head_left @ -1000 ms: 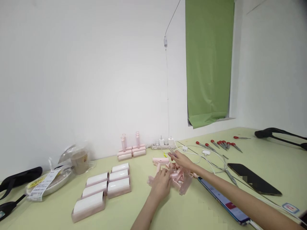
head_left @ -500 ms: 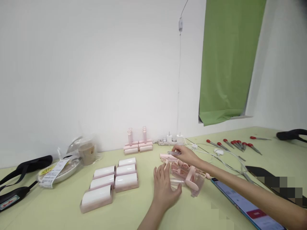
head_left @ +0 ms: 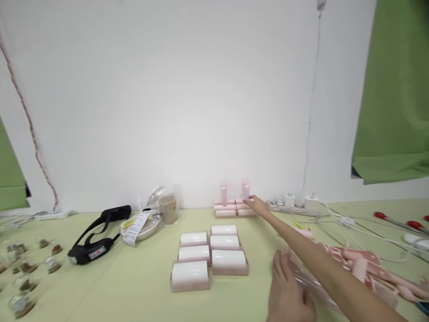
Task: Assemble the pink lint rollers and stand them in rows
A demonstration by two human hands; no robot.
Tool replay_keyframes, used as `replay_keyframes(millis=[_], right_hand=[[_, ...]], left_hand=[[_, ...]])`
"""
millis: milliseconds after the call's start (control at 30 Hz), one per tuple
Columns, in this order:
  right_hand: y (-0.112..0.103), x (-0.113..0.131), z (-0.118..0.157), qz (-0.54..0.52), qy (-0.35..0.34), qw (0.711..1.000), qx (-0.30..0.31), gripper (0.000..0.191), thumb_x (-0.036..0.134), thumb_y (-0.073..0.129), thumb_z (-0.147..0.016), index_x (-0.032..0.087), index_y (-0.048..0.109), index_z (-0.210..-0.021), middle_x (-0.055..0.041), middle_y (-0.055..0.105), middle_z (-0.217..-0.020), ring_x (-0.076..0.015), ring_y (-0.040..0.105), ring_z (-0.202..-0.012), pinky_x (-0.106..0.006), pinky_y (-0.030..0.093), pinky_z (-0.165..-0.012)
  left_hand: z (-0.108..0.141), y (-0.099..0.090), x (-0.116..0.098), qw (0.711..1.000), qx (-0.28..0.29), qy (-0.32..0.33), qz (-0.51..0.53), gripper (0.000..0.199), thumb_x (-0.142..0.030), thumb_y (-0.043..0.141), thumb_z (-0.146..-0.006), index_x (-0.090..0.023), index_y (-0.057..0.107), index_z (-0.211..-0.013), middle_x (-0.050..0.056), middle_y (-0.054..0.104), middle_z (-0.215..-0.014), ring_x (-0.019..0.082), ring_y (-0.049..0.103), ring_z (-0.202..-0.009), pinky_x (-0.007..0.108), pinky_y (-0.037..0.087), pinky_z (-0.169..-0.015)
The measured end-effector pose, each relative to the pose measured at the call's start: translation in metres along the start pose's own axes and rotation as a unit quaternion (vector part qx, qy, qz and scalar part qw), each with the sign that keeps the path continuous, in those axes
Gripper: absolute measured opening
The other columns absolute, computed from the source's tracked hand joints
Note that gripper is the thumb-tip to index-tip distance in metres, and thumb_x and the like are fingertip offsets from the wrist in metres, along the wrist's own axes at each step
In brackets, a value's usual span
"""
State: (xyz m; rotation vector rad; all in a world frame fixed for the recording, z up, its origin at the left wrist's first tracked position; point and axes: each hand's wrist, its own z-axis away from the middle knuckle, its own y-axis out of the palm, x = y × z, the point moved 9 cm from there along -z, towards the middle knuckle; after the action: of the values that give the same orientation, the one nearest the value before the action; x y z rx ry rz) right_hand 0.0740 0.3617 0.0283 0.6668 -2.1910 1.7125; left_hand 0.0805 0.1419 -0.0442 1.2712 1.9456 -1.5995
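Observation:
My right hand [head_left: 257,205] reaches to the back of the table, its fingers pinched on a small clear tube [head_left: 250,200], mostly hidden by the fingertips. It is beside an upright pale pink tube [head_left: 246,189]; another upright tube [head_left: 224,193] stands to the left. Low pink-and-white rollers [head_left: 225,213] lie in front of these. My left hand [head_left: 290,290] is at the bottom, fingers stretched and thumb apart, against the edge of a clear plastic case [head_left: 315,284]. Loose pink plastic parts [head_left: 362,259] are heaped right of it, partly behind my right forearm.
Several white rolls in pink clear-edged cases [head_left: 229,258] stand in two columns at centre. A bagged cup [head_left: 168,209], a labelled bowl [head_left: 147,230] and a black strap [head_left: 100,248] are to the left. A power strip [head_left: 301,209] with chargers and cables lies at the back right.
The view has turned left. My right hand has moved from above the pink parts to the upright tubes at the back, carrying the small tube. My left hand now touches the clear case.

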Motion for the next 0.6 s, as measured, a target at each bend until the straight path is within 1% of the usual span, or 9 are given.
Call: replay_keyframes(millis=[100,167,267,333,400,467,533,567,600], right_hand=[[0.001,-0.002,0.003,-0.022,-0.001,1.000,-0.011,0.027,0.030,0.046,-0.085,0.015,0.050,-0.107,-0.0063,0.053,-0.106,-0.0170,0.055,-0.088,-0.037,0.046,-0.074],[-0.009,0.000,0.011,-0.042,-0.019,0.999,-0.026,0.027,0.031,0.045,-0.085,0.015,0.049,-0.106,-0.0059,0.054,-0.102,-0.0165,0.055,-0.084,-0.036,0.046,-0.073],[-0.042,0.008,0.029,-0.079,-0.062,0.993,-0.065,0.027,0.033,0.045,-0.083,0.017,0.047,-0.104,-0.0062,0.054,-0.103,-0.0183,0.055,-0.084,-0.036,0.043,-0.073],[-0.071,0.014,0.047,-0.105,-0.093,0.986,-0.089,0.025,0.032,0.046,-0.081,0.019,0.045,-0.102,-0.0057,0.053,-0.106,-0.0198,0.054,-0.086,-0.034,0.041,-0.074],[-0.097,0.019,0.070,-0.134,-0.124,0.979,-0.096,0.023,0.029,0.046,-0.079,0.021,0.044,-0.100,-0.0036,0.055,-0.104,-0.0195,0.054,-0.088,-0.032,0.040,-0.074],[-0.113,0.022,0.102,-0.163,-0.150,0.971,-0.090,0.023,0.025,0.046,-0.077,0.022,0.043,-0.100,-0.0017,0.058,-0.099,-0.0181,0.055,-0.088,-0.028,0.040,-0.073],[-0.118,0.023,0.141,-0.189,-0.168,0.964,-0.076,0.027,0.022,0.045,-0.075,0.022,0.043,-0.102,-0.0016,0.058,-0.098,-0.0169,0.055,-0.088,-0.025,0.041,-0.070],[-0.115,0.024,0.161,-0.202,-0.173,0.962,-0.061,0.030,0.021,0.045,-0.074,0.022,0.043,-0.104,-0.0020,0.058,-0.099,-0.0166,0.056,-0.087,-0.024,0.042,-0.067],[-0.108,0.025,0.182,-0.216,-0.180,0.959,-0.037,0.032,0.020,0.046,-0.072,0.022,0.044,-0.104,-0.0024,0.059,-0.099,-0.0166,0.057,-0.085,-0.024,0.042,-0.064]], left_hand=[[-0.001,-0.004,-0.001,0.999,-0.007,0.005,0.043,0.074,-0.008,0.047,-0.058,-0.002,0.024,-0.128,0.019,0.029,-0.133,0.030,0.025,-0.123,0.037,0.023,-0.103],[-0.002,-0.004,-0.002,0.999,-0.004,0.008,0.042,0.073,-0.010,0.048,-0.058,-0.003,0.025,-0.127,0.019,0.032,-0.130,0.029,0.027,-0.122,0.037,0.023,-0.103],[-0.004,-0.009,0.001,0.999,-0.036,-0.013,0.026,0.072,-0.014,0.049,-0.061,-0.001,0.022,-0.127,0.020,0.026,-0.132,0.030,0.020,-0.124,0.040,0.018,-0.104],[0.001,-0.024,0.001,0.993,-0.111,-0.018,0.033,0.063,-0.015,0.044,-0.067,-0.004,0.023,-0.125,0.019,0.030,-0.129,0.027,0.023,-0.123,0.040,0.019,-0.103],[0.015,-0.045,0.000,0.978,-0.203,-0.025,0.048,0.051,-0.015,0.040,-0.072,-0.009,0.024,-0.120,0.017,0.035,-0.123,0.024,0.030,-0.118,0.040,0.022,-0.101],[0.035,-0.068,0.002,0.959,-0.273,-0.036,0.070,0.046,-0.020,0.042,-0.074,-0.013,0.024,-0.116,0.015,0.036,-0.119,0.024,0.033,-0.115,0.041,0.024,-0.100],[0.055,-0.086,0.006,0.951,-0.290,-0.044,0.099,0.050,-0.024,0.048,-0.072,-0.015,0.023,-0.114,0.014,0.034,-0.118,0.024,0.034,-0.114,0.041,0.025,-0.099],[0.063,-0.092,0.008,0.954,-0.275,-0.051,0.112,0.054,-0.027,0.053,-0.070,-0.016,0.022,-0.113,0.013,0.033,-0.119,0.024,0.033,-0.114,0.041,0.026,-0.098],[0.069,-0.094,0.011,0.960,-0.238,-0.063,0.129,0.059,-0.028,0.057,-0.067,-0.017,0.022,-0.114,0.013,0.031,-0.120,0.024,0.033,-0.114,0.041,0.026,-0.098]])
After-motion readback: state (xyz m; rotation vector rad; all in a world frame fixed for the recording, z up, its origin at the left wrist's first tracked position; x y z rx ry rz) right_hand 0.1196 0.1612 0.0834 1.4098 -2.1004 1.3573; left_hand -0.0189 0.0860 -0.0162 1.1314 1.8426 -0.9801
